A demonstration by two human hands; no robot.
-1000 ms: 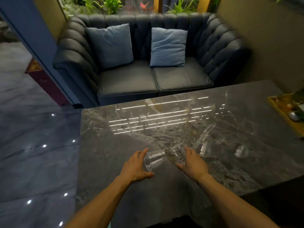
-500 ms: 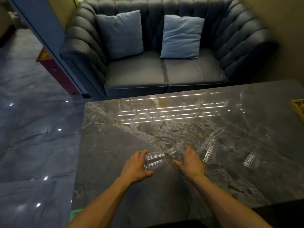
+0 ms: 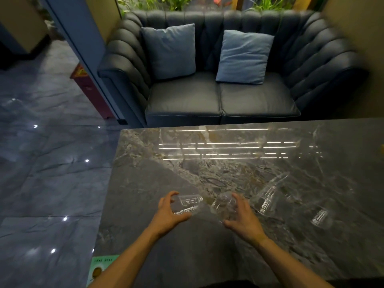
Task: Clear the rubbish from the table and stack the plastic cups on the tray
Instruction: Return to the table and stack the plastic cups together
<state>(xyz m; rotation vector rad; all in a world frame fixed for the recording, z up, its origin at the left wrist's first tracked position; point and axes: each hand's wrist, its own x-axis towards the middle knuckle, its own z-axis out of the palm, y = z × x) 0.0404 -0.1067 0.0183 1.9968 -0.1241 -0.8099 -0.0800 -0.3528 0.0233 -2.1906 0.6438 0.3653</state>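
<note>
Several clear plastic cups lie on their sides on the dark marble table (image 3: 158, 242). My left hand (image 3: 167, 213) curls around one clear cup (image 3: 189, 204), thumb and fingers on its rim end. My right hand (image 3: 242, 219) grips a second clear cup (image 3: 222, 205) right beside it. Two more cups lie further right: a larger one (image 3: 267, 197) close to my right hand and another (image 3: 321, 218) beyond it. The tray shows only as a yellow sliver (image 3: 382, 149) at the right edge.
A dark blue sofa (image 3: 218, 104) with two light blue cushions stands behind the table's far edge. Glossy tiled floor (image 3: 52, 183) lies left of the table. A green printed sheet (image 3: 99, 269) pokes out below the table's near left corner.
The camera has shifted left, so the tray has slid almost out of view. Both hands have closed in on the two nearest cups and now hold them.
</note>
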